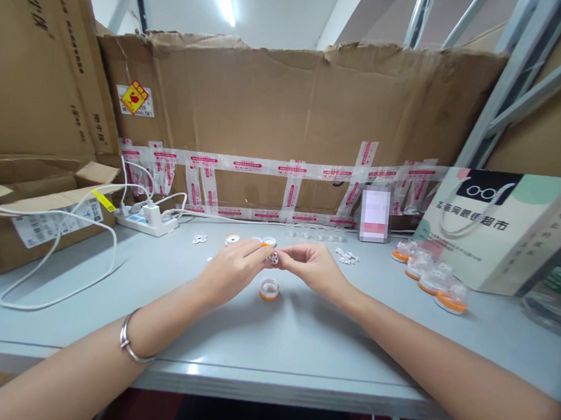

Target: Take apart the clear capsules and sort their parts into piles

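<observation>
Both hands meet over the middle of the grey table (pixel 270 338). My left hand (pixel 234 269) and my right hand (pixel 311 266) pinch a small white round part (pixel 272 257) between their fingertips. Directly below them a small orange-based clear container (pixel 269 289) stands on the table. A silver bracelet (pixel 129 342) circles my left wrist.
Finished orange-and-clear containers (pixel 430 278) line the right side beside a paper bag (pixel 497 227). Loose white parts (pixel 346 256) and lids (pixel 232 238) lie behind the hands. A power strip (pixel 146 220) with white cables sits left, by cardboard boxes (pixel 28 209). A cardboard wall (pixel 292 120) closes the back.
</observation>
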`<state>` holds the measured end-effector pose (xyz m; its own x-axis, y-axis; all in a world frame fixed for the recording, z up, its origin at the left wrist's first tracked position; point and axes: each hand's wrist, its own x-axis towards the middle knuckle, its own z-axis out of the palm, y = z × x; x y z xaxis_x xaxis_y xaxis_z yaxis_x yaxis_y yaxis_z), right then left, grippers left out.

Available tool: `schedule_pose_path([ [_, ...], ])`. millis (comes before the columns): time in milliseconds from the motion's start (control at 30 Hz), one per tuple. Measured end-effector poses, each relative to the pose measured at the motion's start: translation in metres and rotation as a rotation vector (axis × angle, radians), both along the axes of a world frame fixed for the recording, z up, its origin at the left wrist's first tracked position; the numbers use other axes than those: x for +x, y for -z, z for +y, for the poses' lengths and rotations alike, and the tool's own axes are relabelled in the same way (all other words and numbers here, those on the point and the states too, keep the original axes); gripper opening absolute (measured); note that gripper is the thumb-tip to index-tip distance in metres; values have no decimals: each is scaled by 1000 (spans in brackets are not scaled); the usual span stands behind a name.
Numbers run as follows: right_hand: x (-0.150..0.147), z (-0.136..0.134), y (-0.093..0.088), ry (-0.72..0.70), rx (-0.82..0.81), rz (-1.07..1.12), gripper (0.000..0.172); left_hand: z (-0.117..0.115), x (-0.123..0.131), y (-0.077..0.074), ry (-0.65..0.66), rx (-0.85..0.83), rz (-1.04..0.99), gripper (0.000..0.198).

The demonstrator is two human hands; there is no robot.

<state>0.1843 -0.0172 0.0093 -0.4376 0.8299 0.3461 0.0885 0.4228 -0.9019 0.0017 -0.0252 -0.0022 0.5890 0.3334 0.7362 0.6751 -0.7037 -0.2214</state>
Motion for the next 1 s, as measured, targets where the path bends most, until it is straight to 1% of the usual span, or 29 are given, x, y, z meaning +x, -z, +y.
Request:
schedule_pose_path([
  [133,-1,-3,-1,4,33,10,27,-2,2,-2,-6,4,-60,18],
  [300,-2,-5,0,44,70,21,23,-4,3,-2,-26,20,-75,16],
  [400,-3,-6,0,63,69,31,22,-4,3,-1,-13,9,-87,15],
  [467,-3,-5,1,66,69,39,22,-3,4,-1,3,-44,-116,14],
  [567,-3,-2,3,70,67,30,23,-2,4,-2,47,-204,-207,15],
  [667,-2,1,3,109,84,6,23,-1,4,-4,105,-368,-321,15],
  [767,0,2,3,134,111,6,23,1,3,-4,116,-474,-419,16],
  [867,0,1,2,117,124,8,23,2,3,-4,99,-515,-463,12],
  [1000,-1,-1,3,86,111,16,24,1,5,-5,94,-501,-451,12],
])
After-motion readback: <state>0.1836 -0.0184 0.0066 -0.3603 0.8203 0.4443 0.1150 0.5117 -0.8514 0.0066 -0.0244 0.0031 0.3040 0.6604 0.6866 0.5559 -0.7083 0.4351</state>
